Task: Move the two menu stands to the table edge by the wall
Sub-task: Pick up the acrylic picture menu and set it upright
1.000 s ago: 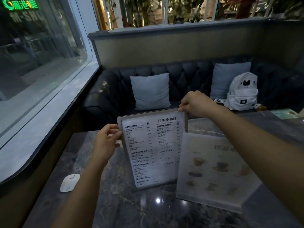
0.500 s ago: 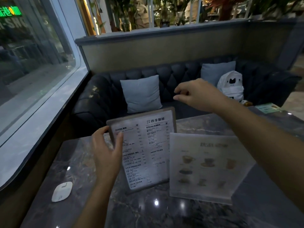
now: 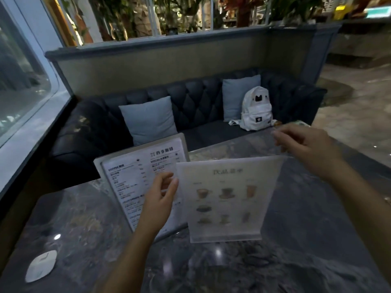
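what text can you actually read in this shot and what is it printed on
"COFFEE": a heading at upper left of the framed text menu stand.
"SPECIAL": a heading at upper right of the same menu.
"四季咖啡": apparently its title at the top; slightly blurred.
Item lines and prices below: too small to read.
Heading on the clear picture menu stand: too blurred to read.

left hand (image 3: 160,199) at pictured menu stand (image 3: 228,199) edge | right hand (image 3: 306,146) hovering

Two bare forearms extend from the bottom of the frame, no sleeves visible on either. The left hand (image 3: 157,199) and right hand (image 3: 306,148) wear no gloves, rings or watch.
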Available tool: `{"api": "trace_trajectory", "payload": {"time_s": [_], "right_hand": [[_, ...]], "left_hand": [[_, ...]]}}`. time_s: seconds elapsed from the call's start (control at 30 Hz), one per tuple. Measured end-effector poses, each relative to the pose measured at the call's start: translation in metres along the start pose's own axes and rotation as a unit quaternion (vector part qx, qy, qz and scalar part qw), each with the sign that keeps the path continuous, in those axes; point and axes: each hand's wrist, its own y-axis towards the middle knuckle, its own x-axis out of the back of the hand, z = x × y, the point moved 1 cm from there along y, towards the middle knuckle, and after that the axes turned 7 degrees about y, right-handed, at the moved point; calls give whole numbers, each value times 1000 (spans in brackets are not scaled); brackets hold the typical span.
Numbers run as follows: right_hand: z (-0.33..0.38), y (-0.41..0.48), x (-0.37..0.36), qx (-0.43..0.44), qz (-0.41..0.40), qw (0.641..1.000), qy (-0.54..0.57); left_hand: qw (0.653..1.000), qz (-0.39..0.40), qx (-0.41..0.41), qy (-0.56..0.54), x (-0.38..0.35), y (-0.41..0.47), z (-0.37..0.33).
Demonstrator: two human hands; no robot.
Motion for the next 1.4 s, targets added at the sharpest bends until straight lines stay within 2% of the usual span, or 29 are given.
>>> {"api": "trace_trajectory", "payload": {"time_s": [0.2, 0.37, 0.5, 0.7, 0.9, 1.03, 1.27, 1.4], "right_hand": [[-36, -50, -18, -63, 37, 994, 75], [-60, -72, -41, -88, 49, 985, 141], [-77, -84, -59, -130, 46, 977, 160], [-99, -95, -72, -175, 81, 972, 135], [-107, -90, -75, -153, 37, 981, 115], [-125, -77, -68, -175, 9, 976, 131], [-157, -41, -53, -197, 18, 968, 157], [-173, -23, -54, -203, 18, 965, 166]], "left_hand": [[998, -9, -40, -46, -10, -10, 3], [999, 13, -40, -29, -21, -22, 11], [1000, 22, 2, 13, -30, -28, 23], [996, 40, 74, 4, -44, -37, 38], [993, 0, 112, -44, -67, -39, 39], [991, -20, 114, -60, -86, -36, 32], [991, -54, 118, -44, -123, -22, 22], [981, -93, 152, -72, -139, -8, 16]]}}
